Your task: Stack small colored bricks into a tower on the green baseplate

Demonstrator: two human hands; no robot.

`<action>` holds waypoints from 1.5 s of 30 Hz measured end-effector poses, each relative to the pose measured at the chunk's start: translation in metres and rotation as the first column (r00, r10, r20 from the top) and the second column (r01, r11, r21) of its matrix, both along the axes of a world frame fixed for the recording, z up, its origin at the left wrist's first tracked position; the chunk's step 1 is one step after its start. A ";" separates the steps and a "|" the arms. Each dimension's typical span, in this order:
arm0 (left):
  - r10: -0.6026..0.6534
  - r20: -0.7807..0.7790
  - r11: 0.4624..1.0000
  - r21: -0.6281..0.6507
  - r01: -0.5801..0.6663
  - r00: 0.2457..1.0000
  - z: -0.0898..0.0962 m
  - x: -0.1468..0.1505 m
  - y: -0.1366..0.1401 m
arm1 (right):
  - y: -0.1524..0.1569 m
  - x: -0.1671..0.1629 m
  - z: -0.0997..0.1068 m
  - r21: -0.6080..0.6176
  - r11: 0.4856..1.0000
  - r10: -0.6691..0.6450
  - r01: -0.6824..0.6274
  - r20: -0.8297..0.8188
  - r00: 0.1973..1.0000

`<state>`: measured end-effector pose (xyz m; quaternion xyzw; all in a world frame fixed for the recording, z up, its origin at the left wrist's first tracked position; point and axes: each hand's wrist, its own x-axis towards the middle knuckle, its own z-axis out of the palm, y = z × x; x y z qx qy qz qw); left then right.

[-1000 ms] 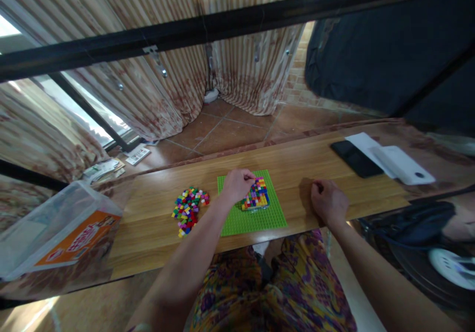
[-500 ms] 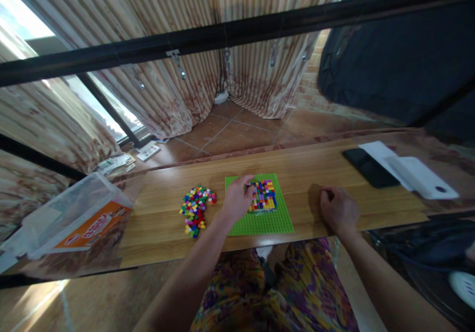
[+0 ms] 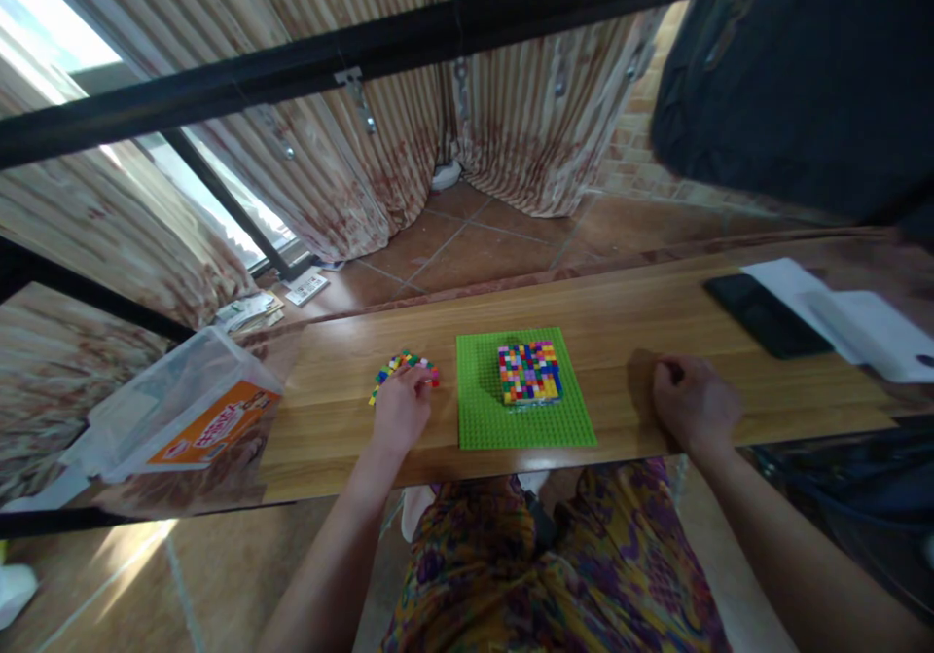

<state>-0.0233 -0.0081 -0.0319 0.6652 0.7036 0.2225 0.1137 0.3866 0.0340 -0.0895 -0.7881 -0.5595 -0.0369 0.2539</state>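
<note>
My left hand (image 3: pixel 403 408) is over the pile of small colourful building bricks (image 3: pixel 411 359), its thumb and forefinger pinched together at the pile's right side. Whether a brick is between the fingertips is too small to tell, and the hand covers much of the pile. To its right lies a green studded baseplate (image 3: pixel 478 419). On that plate stands a square block built of multicoloured bricks (image 3: pixel 529 373). My right hand (image 3: pixel 697 400) rests on the wooden board as a loose fist, apart from the bricks and the plate.
A clear plastic tub (image 3: pixel 197 390) with an orange label stands left of the wooden board (image 3: pixel 620 322). At the right end lie a dark phone (image 3: pixel 766 314) and a white box-like piece (image 3: pixel 876 332). A black bar (image 3: pixel 511 25) crosses beyond the board.
My left hand has moved left from the brick block to the loose pile, uncovering the block. My right hand stays curled on the board. The whole view has shifted slightly.
</note>
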 end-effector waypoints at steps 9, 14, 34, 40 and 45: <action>-0.009 -0.224 0.993 -0.120 -0.018 0.975 0.003 0.009 0.001 | 0.000 0.000 0.001 -0.021 1.000 -0.005 0.004 -0.013 1.000; -0.020 -0.244 0.989 -0.148 -0.017 0.970 0.008 0.013 0.000 | 0.000 -0.001 0.001 -0.029 1.000 -0.012 0.012 -0.006 1.000; -0.073 0.365 0.997 0.012 0.074 0.928 0.012 0.046 0.014 | 0.000 -0.005 0.005 -0.025 1.000 -0.007 0.006 -0.034 0.999; -0.130 0.464 0.987 -0.026 0.161 0.876 0.024 0.079 0.032 | 0.000 -0.006 0.006 -0.058 0.998 -0.011 0.008 -0.051 0.999; -0.202 0.301 0.972 -0.053 0.228 0.932 0.035 0.102 0.044 | 0.000 -0.006 0.006 -0.026 1.000 0.002 -0.004 -0.059 0.998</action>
